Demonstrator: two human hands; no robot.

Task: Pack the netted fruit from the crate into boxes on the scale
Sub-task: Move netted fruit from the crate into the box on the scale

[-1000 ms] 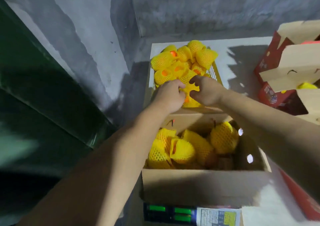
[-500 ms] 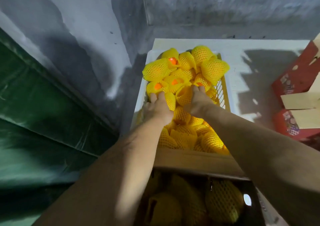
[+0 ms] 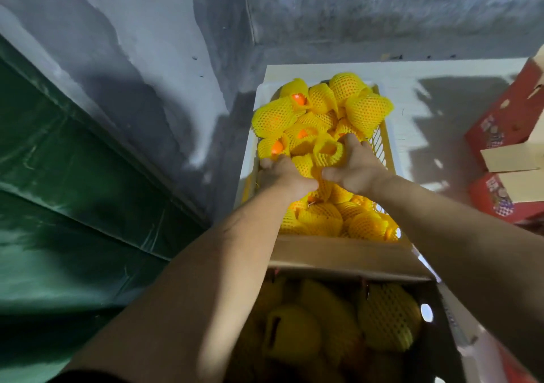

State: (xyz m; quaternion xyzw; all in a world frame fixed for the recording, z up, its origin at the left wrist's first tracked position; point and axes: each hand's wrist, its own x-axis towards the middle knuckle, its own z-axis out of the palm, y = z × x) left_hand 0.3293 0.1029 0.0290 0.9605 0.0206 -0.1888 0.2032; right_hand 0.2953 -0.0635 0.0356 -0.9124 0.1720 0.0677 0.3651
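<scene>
Over the one crate (image 3: 385,147), two hands (image 3: 287,176) (image 3: 357,168) grip netted fruit (image 3: 326,153), too piled to count

The fingertips of the left hand (image 3: 287,176) and the right hand (image 3: 357,169) are buried among the netted fruit (image 3: 312,118), so whether either holds one cannot be told. The forearms cover part of the crate (image 3: 382,147). The cardboard box (image 3: 347,260) is cut off by the bottom edge, its contents dim. The red cartons (image 3: 500,129) run off the right edge, print unreadable.

Dim overall, hard light on the crate (image 3: 385,147), deep shadows, wide-angle edge bending.
</scene>
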